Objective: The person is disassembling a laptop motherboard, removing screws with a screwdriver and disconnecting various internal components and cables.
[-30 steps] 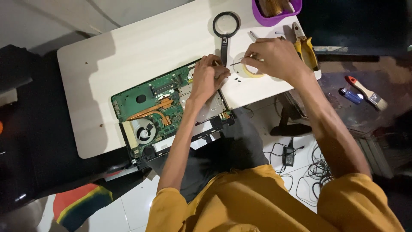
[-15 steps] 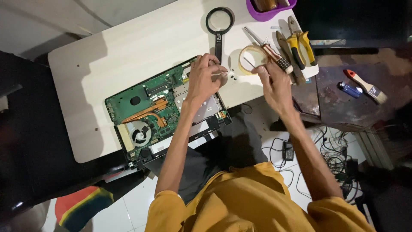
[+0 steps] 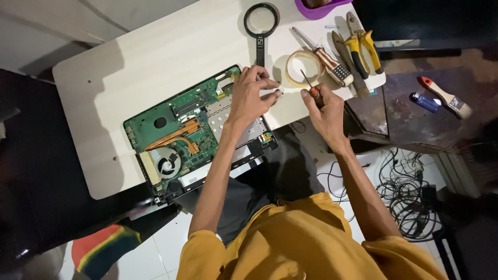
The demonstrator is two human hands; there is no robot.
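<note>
Opened laptop (image 3: 194,137) lies at 9 o'clock on the white table (image 3: 129,72), green motherboard, copper heat pipe (image 3: 174,136) and cooling fan (image 3: 167,165) exposed. Left hand (image 3: 249,96) rests on the laptop's 2 o'clock corner, fingers curled loosely, thumb and fingertips pinched near the table edge; can't tell if anything sits between them. Right hand (image 3: 324,106) at 3 o'clock of it, fist wrapped round a small screwdriver (image 3: 310,85), tip pointing to 11 o'clock over the tape roll (image 3: 303,68). Magnifying glass (image 3: 260,25) at 12 o'clock. Bigger striped-handle screwdriver (image 3: 324,56), yellow-handled pliers (image 3: 363,44) and purple tray (image 3: 319,6) crowd 1 o'clock. Paintbrush (image 3: 446,97) and blue lighter (image 3: 424,101) on the dark side surface; cables (image 3: 410,192) tangled on the floor.
</note>
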